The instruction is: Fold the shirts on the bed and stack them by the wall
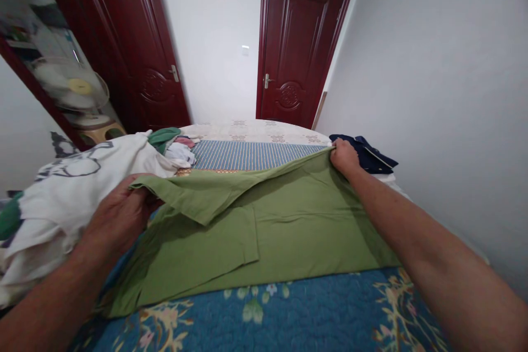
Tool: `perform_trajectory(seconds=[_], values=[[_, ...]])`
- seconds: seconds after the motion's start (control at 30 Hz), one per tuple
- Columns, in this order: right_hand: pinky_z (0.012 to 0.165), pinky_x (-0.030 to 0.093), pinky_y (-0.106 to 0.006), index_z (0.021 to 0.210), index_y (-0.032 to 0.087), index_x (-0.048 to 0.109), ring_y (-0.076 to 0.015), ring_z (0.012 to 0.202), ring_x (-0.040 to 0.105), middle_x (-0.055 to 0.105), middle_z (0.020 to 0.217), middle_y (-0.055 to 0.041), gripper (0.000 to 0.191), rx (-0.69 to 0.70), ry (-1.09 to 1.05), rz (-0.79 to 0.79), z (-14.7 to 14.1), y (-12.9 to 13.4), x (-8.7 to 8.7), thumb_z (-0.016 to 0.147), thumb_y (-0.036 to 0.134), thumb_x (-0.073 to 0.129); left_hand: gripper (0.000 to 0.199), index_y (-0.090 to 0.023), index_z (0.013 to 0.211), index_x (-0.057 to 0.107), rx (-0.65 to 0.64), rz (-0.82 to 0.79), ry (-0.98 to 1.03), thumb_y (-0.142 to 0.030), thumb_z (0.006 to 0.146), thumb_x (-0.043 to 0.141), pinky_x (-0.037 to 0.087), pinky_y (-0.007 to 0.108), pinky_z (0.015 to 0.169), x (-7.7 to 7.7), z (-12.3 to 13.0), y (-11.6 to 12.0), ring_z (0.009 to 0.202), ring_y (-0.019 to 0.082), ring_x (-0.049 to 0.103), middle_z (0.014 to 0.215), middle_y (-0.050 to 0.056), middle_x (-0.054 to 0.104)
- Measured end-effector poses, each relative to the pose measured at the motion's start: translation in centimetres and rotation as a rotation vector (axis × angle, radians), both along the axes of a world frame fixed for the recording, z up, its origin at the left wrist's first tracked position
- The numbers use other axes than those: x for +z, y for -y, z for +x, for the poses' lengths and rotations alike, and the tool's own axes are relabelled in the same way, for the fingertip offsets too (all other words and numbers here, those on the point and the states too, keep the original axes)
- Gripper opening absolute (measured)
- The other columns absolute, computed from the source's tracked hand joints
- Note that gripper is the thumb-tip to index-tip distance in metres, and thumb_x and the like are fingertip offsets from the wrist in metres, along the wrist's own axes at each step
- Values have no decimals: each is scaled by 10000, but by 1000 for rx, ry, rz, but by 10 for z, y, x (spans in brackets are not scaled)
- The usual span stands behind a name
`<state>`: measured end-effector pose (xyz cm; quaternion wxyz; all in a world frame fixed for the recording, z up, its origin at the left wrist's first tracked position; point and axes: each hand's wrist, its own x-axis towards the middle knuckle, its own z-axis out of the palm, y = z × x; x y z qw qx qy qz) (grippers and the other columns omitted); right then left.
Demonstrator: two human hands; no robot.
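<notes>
Green garment (284, 231), one; hands (126, 206) (345, 157), two

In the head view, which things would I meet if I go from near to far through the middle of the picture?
Blue floral cover → green garment, held by the left hand and the right hand → striped cloth → pale patterned cloth → white wall.

L hand (127, 204) & R hand (345, 157) bare; forearms (429, 247) likewise bare, tapering twd wrists (363, 179).
</notes>
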<state>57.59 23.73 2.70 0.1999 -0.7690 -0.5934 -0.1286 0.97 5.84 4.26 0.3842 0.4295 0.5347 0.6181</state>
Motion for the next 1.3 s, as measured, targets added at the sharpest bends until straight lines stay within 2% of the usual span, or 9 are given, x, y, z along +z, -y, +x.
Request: perform_trajectory(seconds=[0.2,0.37,0.47,0.57,0.77,0.9,1.0,1.17,1.3], values=[[968,492,-364,1261,139,759,-279,1078,671,698,1283,-191,382,45,33,48,18,38,34,993,228,502,266,-206,1018,669,40,285,-425,-465,955,659,626,330,821,61,6,-8,801,162,666,958,4,717],[917,491,-408,1146,135,776,-307,1036,688,770,1111,-187,307,70,-10,14,41,68,26,960,244,557,361,-181,980,702,76,344,-687,-515,1020,570,535,325,818,80,9,-17,852,196,615,903,44,698],[870,513,-450,1107,161,778,-336,978,702,774,1031,-173,292,84,-85,54,51,92,11,932,274,573,430,-193,1020,706,-14,336,-536,-601,1008,570,522,318,776,73,9,-7,820,195,606,899,35,707],[829,527,-466,1078,184,771,-362,967,718,777,1016,-158,288,114,-146,70,55,126,-6,910,323,581,441,-200,1044,711,-94,275,-451,-618,1000,576,501,295,702,56,5,22,764,187,590,841,21,683],[868,551,-511,1072,233,734,-393,985,741,779,1032,-135,318,162,-140,22,62,198,-54,891,413,544,353,-203,1000,705,-298,29,-378,-547,959,635,433,252,603,0,-13,90,672,152,522,762,-19,623],[908,572,-545,1022,263,729,-408,1051,738,771,1035,-133,285,182,-153,11,59,220,-84,872,416,541,384,-196,982,710,-310,-38,-317,-569,940,630,476,271,639,-30,-10,111,717,176,574,785,0,670],[937,572,-577,980,278,737,-429,1103,723,760,1071,-157,257,151,-142,36,51,223,-85,859,391,540,400,-203,977,714,-288,-65,-254,-593,894,681,516,294,667,-33,-8,110,750,201,627,796,15,706],[1057,539,-526,1106,260,744,-372,1183,686,745,1135,-152,383,78,-122,112,36,227,-67,901,356,435,450,-225,968,675,-113,-48,-5,-612,765,783,555,297,692,-11,-13,95,791,210,689,799,2,726],[1062,530,-463,1121,199,731,-330,1163,677,739,1159,-165,393,61,-106,137,33,233,-69,912,328,424,474,-215,901,649,-29,-49,95,-568,662,856,552,277,696,-4,-15,89,798,195,683,805,1,730]])
